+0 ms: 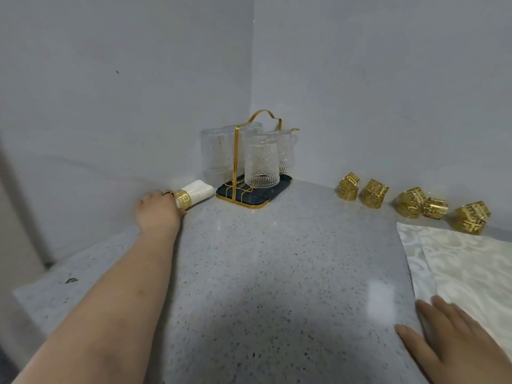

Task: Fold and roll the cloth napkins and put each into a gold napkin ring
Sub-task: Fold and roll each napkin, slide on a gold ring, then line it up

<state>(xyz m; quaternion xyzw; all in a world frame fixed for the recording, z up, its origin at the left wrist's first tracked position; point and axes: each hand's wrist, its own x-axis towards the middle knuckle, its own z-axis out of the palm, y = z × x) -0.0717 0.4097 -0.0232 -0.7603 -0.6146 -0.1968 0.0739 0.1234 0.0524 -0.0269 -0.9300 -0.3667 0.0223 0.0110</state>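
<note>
One down so far: the left hand (158,210) is gripping a rolled napkin (199,191) that's already sitting in its gold ring (181,200), with the glass rack (237,162) just past it. Meanwhile the right hand (454,336) is lying flat and spread on the flat napkins (465,261), and the spare rings (373,194) are waiting well beyond its fingertips.

Grey speckled stone countertop (277,273), set into wall corner.

Far left, near wall: rolled white cloth napkin (201,189), lying flat, openwork gold napkin ring (182,200) around near end.

In corner, just beside roll: gold wire rack with arched handle (236,162) on dark rectangular tray (266,194), clear ribbed glasses standing in it.

Along right wall: loose gold openwork rings (374,194) in ragged row, some stacked in twos.

Right edge: flat cream damask-patterned napkins (471,267), overlapping, near ring row.

Near left edge: small dark mark (71,280).
</note>
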